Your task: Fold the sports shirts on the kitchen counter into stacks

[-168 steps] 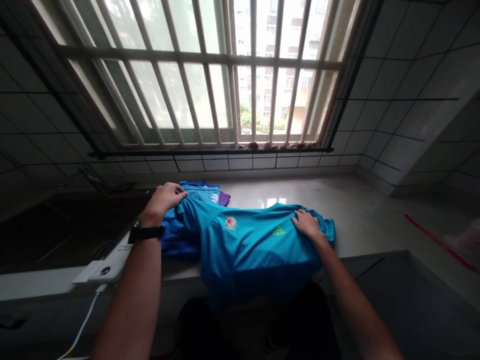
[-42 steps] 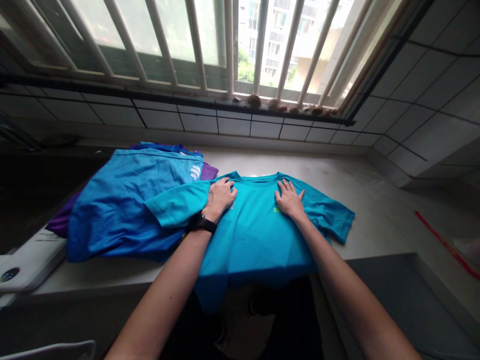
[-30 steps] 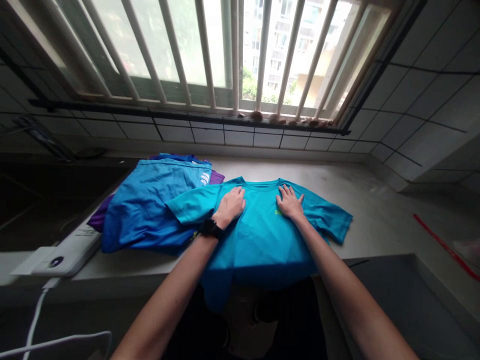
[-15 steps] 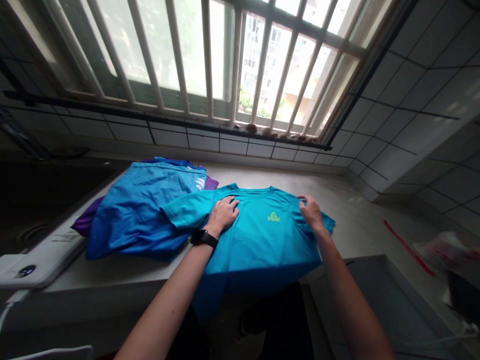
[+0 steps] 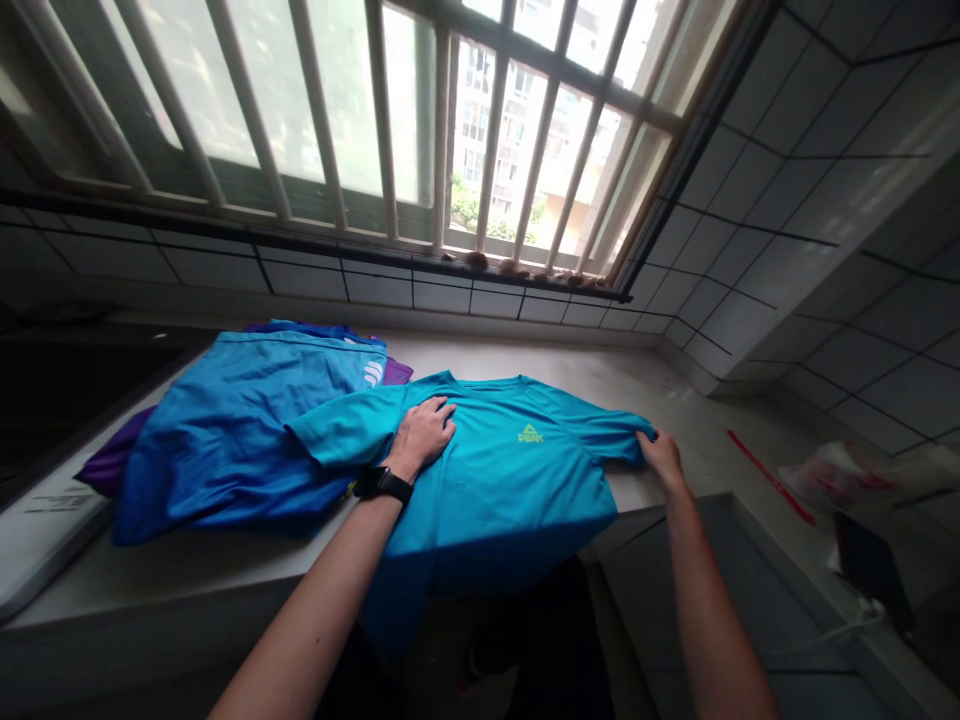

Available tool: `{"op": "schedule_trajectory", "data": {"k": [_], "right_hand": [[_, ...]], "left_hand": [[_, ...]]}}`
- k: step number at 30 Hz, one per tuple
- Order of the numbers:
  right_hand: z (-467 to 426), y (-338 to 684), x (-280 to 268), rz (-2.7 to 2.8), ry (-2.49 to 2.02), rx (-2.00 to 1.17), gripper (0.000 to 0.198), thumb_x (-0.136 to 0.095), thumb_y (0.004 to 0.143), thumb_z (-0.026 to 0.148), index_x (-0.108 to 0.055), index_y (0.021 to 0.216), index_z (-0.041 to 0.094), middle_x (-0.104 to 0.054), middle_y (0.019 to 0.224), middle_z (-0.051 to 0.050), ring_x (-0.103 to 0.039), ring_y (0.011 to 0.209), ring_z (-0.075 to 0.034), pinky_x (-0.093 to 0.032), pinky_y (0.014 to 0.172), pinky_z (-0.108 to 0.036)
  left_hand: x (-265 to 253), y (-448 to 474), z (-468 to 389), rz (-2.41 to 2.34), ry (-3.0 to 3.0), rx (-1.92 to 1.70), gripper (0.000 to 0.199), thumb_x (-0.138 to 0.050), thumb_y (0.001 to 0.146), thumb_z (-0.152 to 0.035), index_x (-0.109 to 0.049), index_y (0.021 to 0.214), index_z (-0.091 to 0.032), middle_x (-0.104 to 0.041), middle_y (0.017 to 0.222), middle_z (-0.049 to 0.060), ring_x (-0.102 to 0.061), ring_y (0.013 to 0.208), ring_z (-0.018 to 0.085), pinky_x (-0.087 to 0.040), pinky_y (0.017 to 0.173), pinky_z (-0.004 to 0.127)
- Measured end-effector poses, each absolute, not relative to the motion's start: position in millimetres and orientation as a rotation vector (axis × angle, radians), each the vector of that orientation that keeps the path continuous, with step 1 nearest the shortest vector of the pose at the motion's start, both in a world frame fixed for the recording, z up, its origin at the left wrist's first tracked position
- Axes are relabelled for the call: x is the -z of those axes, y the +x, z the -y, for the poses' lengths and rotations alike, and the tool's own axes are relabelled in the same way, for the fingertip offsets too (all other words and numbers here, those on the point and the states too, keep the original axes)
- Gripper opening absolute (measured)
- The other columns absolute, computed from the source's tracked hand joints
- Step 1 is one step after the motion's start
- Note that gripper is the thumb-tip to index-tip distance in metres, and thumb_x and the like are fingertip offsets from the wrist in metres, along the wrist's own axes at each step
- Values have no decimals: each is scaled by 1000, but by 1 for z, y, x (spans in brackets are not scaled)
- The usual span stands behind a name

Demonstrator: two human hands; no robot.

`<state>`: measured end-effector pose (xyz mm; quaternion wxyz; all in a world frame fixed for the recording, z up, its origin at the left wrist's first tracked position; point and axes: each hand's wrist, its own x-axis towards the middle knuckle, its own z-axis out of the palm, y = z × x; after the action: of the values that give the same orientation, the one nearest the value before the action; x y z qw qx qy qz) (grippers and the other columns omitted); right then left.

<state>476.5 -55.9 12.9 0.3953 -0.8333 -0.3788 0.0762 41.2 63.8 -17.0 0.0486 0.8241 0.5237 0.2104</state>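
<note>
A teal T-shirt [image 5: 510,480] with a yellow-green chest logo lies front up on the counter, its lower part hanging over the front edge. My left hand [image 5: 424,432] rests flat on the shirt's chest near the left shoulder, fingers stretched out; a black watch is on that wrist. At the far end of the right sleeve, my right hand [image 5: 660,455] pinches the cuff, and the sleeve is drawn out straight. The left sleeve overlaps a pile of blue and purple clothes [image 5: 240,430].
The pale counter [image 5: 600,375] runs below a barred window [image 5: 420,130]. At the left are a dark sink [image 5: 67,390] and a white device [image 5: 52,540]. To the right lie a red strip [image 5: 769,475], a plastic bag [image 5: 832,472] and a dark phone-like object [image 5: 874,570].
My right hand has moved from the shirt's right shoulder out to the sleeve cuff and closed on it, and the sleeve is now extended. My left hand stays on the chest. The view has shifted right.
</note>
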Motion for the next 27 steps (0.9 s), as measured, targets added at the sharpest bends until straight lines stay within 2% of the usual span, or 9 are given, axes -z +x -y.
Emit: {"op": "schedule_trajectory", "data": {"k": [3,6,9,13,15,18,21,24,27], "right_hand": [[56,476,-11,815,-1766,-487,32,-74,70,32,-66,98,21,-79,97,-9,-75,94,-29,-62,83,-39],[55,467,-11,730,-1678,-491,53,-79,61,28,-59,109,22,-78,106,-10,-75,96,-28,-64,84,-41],[56,453,-16,854,-1598,-440,61,-78,67,35,-53,121,22,-76,119,-13,-73,107,-28,-62,91,-40],[62,439,-22,1117,-1494,-552,53,-60,86,54,-51,127,21,-77,118,-16,-75,96,-26,-61,80,-38],[65,434,-21,1166,-1529,-525,50,-50,92,55,-52,128,20,-78,116,-17,-74,95,-26,-60,77,-38],[67,423,-15,1341,-1725,-397,38,-53,92,47,-65,114,20,-76,117,-16,-72,108,-27,-58,91,-41],[69,410,-9,1668,-1858,-272,24,-62,90,39,-76,99,22,-72,126,-12,-69,118,-27,-52,105,-40],[71,399,-8,1844,-1950,-148,27,-74,85,39,-79,107,23,-69,129,-12,-69,114,-27,-53,102,-38],[67,392,-11,1918,-2059,-72,20,-73,89,35,-79,104,25,-74,115,-9,-71,108,-26,-54,95,-33]], "left_hand": [[17,41,-65,-1594,2508,-642,44,-50,95,-24,-72,133,-21,-63,151,12,-58,140,28,-46,117,45],[17,40,-66,-1595,2502,-651,44,-50,95,-24,-72,133,-22,-64,150,12,-58,140,27,-46,117,44],[18,40,-66,-1593,2500,-665,43,-51,95,-24,-73,131,-24,-65,149,10,-58,139,26,-46,117,43],[17,41,-65,-1605,2502,-656,42,-51,95,-24,-73,131,-25,-65,149,9,-59,138,26,-46,116,43],[16,41,-64,-1612,2505,-638,43,-50,95,-25,-73,131,-24,-64,150,10,-59,138,27,-46,116,43],[15,41,-63,-1617,2510,-611,43,-49,96,-26,-72,133,-23,-63,152,10,-58,140,27,-44,117,43],[15,41,-63,-1625,2505,-599,44,-48,96,-26,-71,134,-23,-62,152,10,-57,141,26,-44,118,42],[15,42,-63,-1623,2497,-615,43,-50,96,-24,-72,133,-23,-63,152,10,-57,140,27,-44,117,43],[16,42,-63,-1627,2486,-636,43,-51,96,-24,-72,132,-24,-63,151,10,-58,140,27,-45,117,43]]}}
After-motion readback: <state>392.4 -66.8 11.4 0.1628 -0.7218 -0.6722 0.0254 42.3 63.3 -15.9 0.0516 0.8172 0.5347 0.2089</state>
